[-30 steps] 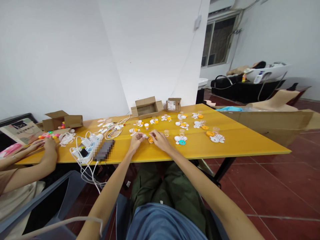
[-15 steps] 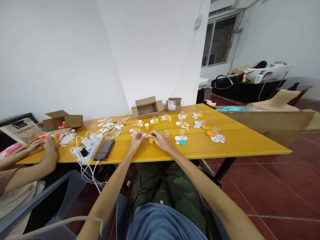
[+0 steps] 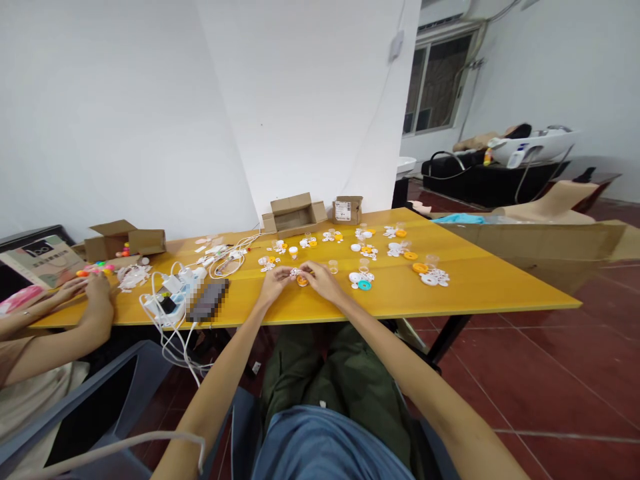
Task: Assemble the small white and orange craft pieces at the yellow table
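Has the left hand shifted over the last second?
Yes, slightly. The left hand has edged right toward the right hand; their fingers now meet over the orange ring, measured against the unmoved cardboard box.

cardboard box [image 3: 295,213] at wall | power strip [image 3: 173,298], white cables | teal ring [image 3: 365,285] | co-worker's hand [image 3: 99,289]

Over the last second the left hand [image 3: 277,280] has edged right towards the right hand [image 3: 321,280], and their fingertips now meet on a small white piece [image 3: 295,272] above the orange ring [image 3: 301,281].
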The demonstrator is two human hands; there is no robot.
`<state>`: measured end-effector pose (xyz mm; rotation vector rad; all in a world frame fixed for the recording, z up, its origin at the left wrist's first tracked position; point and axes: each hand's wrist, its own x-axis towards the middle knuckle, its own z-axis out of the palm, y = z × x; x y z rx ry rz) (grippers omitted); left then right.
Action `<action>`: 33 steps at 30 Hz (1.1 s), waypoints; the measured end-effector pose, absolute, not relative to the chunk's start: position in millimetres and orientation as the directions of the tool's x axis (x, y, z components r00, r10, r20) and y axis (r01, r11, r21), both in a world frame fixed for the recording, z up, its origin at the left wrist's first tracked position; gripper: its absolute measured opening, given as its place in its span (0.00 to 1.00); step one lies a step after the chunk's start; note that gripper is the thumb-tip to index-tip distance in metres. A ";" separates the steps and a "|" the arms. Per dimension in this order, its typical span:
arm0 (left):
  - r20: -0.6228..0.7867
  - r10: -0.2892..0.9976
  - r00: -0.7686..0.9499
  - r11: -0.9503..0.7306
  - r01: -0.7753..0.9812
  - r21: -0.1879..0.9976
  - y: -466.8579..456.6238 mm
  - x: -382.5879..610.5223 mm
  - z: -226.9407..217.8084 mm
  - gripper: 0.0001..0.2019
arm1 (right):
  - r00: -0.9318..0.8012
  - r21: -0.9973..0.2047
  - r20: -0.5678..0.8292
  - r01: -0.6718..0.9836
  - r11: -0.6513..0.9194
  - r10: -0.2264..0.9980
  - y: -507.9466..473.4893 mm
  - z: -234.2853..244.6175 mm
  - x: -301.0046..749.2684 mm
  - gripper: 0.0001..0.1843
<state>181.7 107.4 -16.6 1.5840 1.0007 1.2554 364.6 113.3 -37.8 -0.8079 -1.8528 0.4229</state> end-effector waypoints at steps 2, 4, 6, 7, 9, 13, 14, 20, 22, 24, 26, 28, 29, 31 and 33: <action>0.289 0.944 0.162 -0.303 0.074 0.950 106.9 182.3 -16.1 0.13 | -0.237 -0.627 0.668 0.331 0.705 0.705 114.6 -37.5 365.5 0.07; 0.281 0.949 0.145 -0.294 0.072 0.953 106.9 182.5 -15.9 0.13 | -0.233 -0.636 0.664 0.325 0.700 0.711 114.7 -36.7 365.9 0.07; 0.279 0.951 0.135 -0.290 0.075 0.954 106.9 182.5 -15.9 0.13 | -0.235 -0.636 0.666 0.318 0.703 0.708 113.4 -35.3 365.7 0.07; 0.280 0.951 0.134 -0.291 0.077 0.953 106.9 182.4 -15.8 0.13 | -0.238 -0.633 0.668 0.314 0.707 0.705 112.5 -34.5 365.3 0.07; 0.288 0.948 0.136 -0.301 0.086 0.950 106.5 182.6 -15.5 0.13 | -0.247 -0.629 0.673 0.303 0.716 0.697 110.4 -32.9 364.4 0.07; 0.305 0.940 0.154 -0.323 0.111 0.940 105.3 183.1 -14.8 0.11 | -0.263 -0.643 0.669 0.266 0.718 0.696 108.9 -31.7 363.2 0.07; 0.307 0.939 0.157 -0.326 0.115 0.939 105.1 183.2 -14.8 0.12 | -0.259 -0.651 0.667 0.254 0.715 0.699 109.6 -32.0 363.2 0.07; 0.286 0.942 0.175 -0.310 0.131 0.942 106.8 181.5 -16.9 0.15 | -0.205 -0.748 0.626 0.113 0.654 0.752 117.2 -38.0 361.1 0.04; 0.289 0.940 0.183 -0.315 0.134 0.939 107.5 181.2 -17.5 0.15 | -0.217 -0.795 0.583 0.046 0.605 0.783 118.1 -39.6 358.7 0.03; 0.294 0.937 0.190 -0.322 0.135 0.937 107.8 181.2 -17.7 0.15 | -0.239 -0.824 0.552 -0.006 0.567 0.799 117.8 -40.1 356.5 0.04; 0.293 0.937 0.192 -0.321 0.133 0.938 107.6 181.6 -17.7 0.15 | -0.242 -0.829 0.548 -0.030 0.558 0.801 117.2 -39.9 355.5 0.04; 0.289 0.938 0.193 -0.316 0.129 0.940 107.1 182.2 -17.5 0.15 | -0.222 -0.821 0.561 -0.022 0.571 0.798 117.3 -39.5 355.9 0.04; 0.286 0.938 0.194 -0.314 0.127 0.941 106.8 182.5 -17.3 0.15 | -0.209 -0.813 0.570 -0.008 0.582 0.795 117.8 -39.3 356.5 0.05; 0.284 0.939 0.192 -0.311 0.126 0.942 106.2 183.1 -17.0 0.15 | -0.186 -0.795 0.591 0.031 0.605 0.785 119.3 -39.5 357.7 0.05; 0.282 0.940 0.192 -0.309 0.126 0.943 105.8 183.7 -16.7 0.16 | -0.168 -0.781 0.604 0.071 0.621 0.779 120.8 -40.2 358.5 0.05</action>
